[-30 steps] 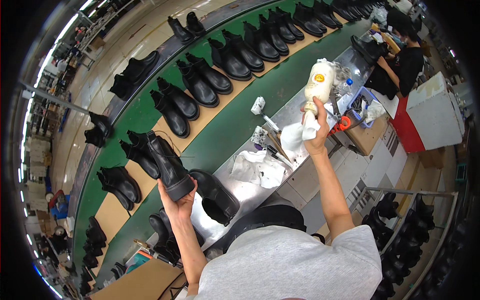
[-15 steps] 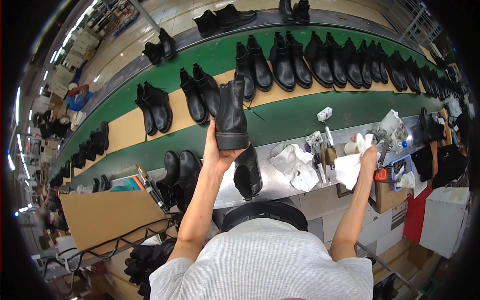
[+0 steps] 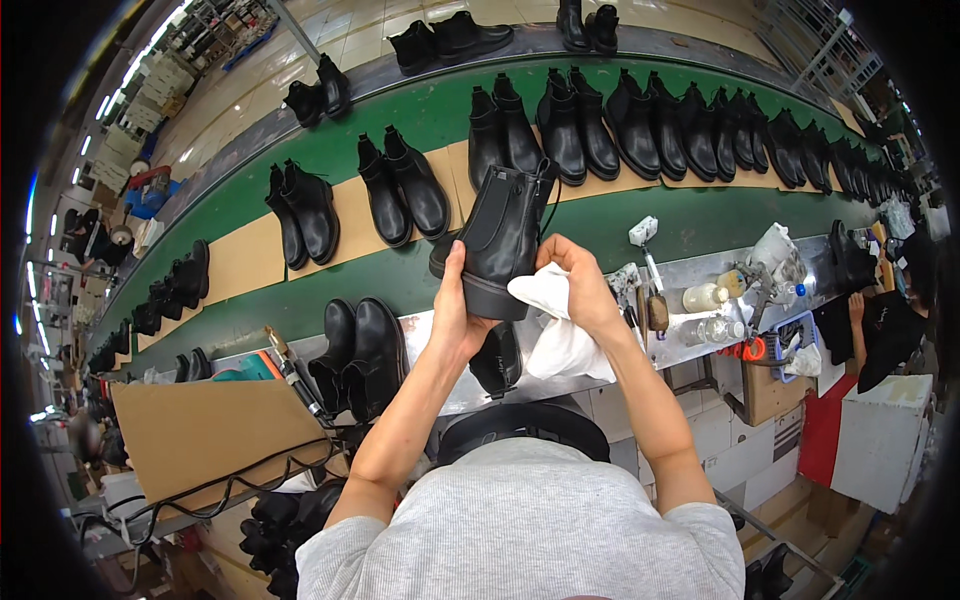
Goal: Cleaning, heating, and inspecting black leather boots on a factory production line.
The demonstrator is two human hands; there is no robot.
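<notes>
Raised over the metal ledge is a black ankle boot (image 3: 502, 228) with a dark elastic side panel. My left hand (image 3: 458, 308) is closed round its sole from below, thumb along the side. A white cloth (image 3: 548, 300) is bunched in my right hand (image 3: 582, 285), its wrapped fingertips close against the boot's lower edge; whether they press on it I cannot tell. The cloth's loose end hangs over the ledge. Partly hidden below my hands lies a second black boot (image 3: 495, 360). A pair of black boots (image 3: 365, 350) stands to the left of my left forearm.
Beyond my hands runs a green conveyor (image 3: 400, 270) with rows of black boots on brown cardboard. On the right are a white-headed brush (image 3: 645, 232), bottles (image 3: 705, 297) and a blue basket (image 3: 800, 345). A cardboard box (image 3: 215, 430) sits left. Another person's arm (image 3: 857, 315) shows far right.
My right hand has come left from the tools to the boot, bringing the white cloth. My left hand has turned the boot so its side shows.
</notes>
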